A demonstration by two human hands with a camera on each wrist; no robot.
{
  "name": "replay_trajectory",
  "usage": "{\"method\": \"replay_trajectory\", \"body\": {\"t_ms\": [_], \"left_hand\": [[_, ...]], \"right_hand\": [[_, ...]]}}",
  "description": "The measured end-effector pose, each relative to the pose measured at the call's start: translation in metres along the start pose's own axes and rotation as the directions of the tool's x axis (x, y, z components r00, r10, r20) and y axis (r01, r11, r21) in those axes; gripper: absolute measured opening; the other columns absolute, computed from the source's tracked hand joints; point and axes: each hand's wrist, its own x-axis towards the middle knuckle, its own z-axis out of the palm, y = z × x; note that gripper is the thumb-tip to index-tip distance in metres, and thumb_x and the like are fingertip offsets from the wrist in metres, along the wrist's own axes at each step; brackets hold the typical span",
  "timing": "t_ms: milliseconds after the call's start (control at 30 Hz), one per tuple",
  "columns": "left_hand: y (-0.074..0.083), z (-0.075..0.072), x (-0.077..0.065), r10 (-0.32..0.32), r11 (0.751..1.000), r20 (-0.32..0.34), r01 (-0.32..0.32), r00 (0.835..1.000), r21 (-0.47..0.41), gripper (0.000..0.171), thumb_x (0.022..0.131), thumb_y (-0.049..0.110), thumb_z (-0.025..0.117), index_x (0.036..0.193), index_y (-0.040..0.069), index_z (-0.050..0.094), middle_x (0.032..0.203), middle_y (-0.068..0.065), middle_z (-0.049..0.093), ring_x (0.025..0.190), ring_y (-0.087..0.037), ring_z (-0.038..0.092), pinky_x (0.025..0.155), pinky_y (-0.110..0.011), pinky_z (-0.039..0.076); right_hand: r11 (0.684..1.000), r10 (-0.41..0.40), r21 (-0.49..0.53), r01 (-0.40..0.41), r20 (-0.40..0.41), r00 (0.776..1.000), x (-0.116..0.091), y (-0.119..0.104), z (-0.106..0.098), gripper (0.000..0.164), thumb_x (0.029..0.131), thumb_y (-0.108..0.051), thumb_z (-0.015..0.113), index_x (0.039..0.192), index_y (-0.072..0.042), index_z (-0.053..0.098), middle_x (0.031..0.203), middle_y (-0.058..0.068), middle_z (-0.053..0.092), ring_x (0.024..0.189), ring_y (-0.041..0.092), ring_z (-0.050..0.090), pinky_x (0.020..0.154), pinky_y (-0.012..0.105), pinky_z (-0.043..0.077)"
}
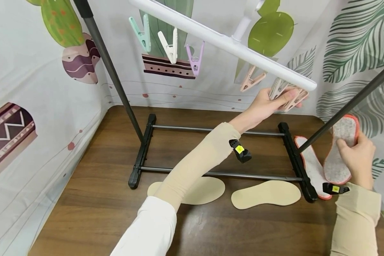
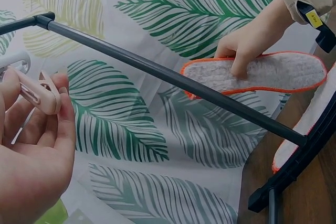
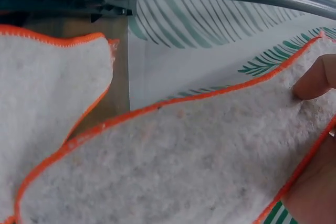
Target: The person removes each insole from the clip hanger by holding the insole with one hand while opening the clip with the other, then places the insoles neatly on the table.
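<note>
My left hand (image 1: pixel 262 105) is raised to the right end of a white bar (image 1: pixel 224 41). Its thumb and fingers pinch a pale pink clothespin (image 2: pixel 44 95); a whitish clothespin (image 1: pixel 277 89) sits right beside it, partly behind the fingers. At the right, my right hand (image 1: pixel 360 158) grips a fuzzy grey insole (image 1: pixel 337 165) with orange edging, thumb on its upper face. This insole is lifted and tilted, its lower end near a second orange-edged insole (image 1: pixel 312 163) that lies by the rack's black foot. The right hand's fingers behind the insole are mostly hidden.
Mint (image 1: pixel 144 35), white (image 1: pixel 170 46), purple (image 1: pixel 195 60) and peach (image 1: pixel 252 79) clothespins hang along the bar. Dark poles (image 1: pixel 113 74) rise from a black base (image 1: pixel 140 156). Two beige insoles (image 1: pixel 265 195) lie on the wooden table (image 1: pixel 92 213). A patterned cloth (image 1: pixel 121 89) stands behind.
</note>
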Motion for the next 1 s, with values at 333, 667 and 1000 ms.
{"method": "replay_trajectory", "body": {"t_ms": [333,667,1000], "left_hand": [[-0.001,0.0,0.001,-0.006,0.999,-0.006,0.005,1.0,-0.045,0.032,0.1,0.004,0.05,0.13,-0.005,0.055,0.119,-0.029,0.06,0.086,-0.014,0.07,0.082,-0.018,0.055],[-0.003,0.0,0.001,-0.014,0.997,-0.001,0.014,1.0,-0.074,0.033,0.1,0.004,0.048,0.131,-0.005,0.054,0.124,-0.028,0.059,0.092,-0.022,0.07,0.084,-0.02,0.055],[0.006,0.003,-0.007,-0.013,0.998,-0.005,0.013,1.0,-0.064,0.035,0.1,0.002,0.046,0.134,-0.007,0.051,0.129,-0.027,0.056,0.107,-0.037,0.065,0.085,-0.021,0.055]], "right_hand": [[0.991,-0.075,-0.104,0.088,0.124,0.989,0.004,0.008,-0.002,0.029,0.084,-0.015,0.056,0.104,0.006,0.056,0.092,0.025,0.063,0.086,0.053,0.05,0.059,0.042,0.032],[0.983,-0.095,-0.135,0.127,0.221,0.971,0.01,0.014,-0.003,0.029,0.086,-0.016,0.055,0.102,0.009,0.055,0.101,0.041,0.056,0.084,0.059,0.048,0.058,0.05,0.034],[0.974,-0.102,-0.16,0.16,0.322,0.941,0.015,0.028,-0.004,0.035,0.088,-0.014,0.054,0.112,0.012,0.049,0.106,0.044,0.051,0.089,0.063,0.045,0.066,0.064,0.036]]}}
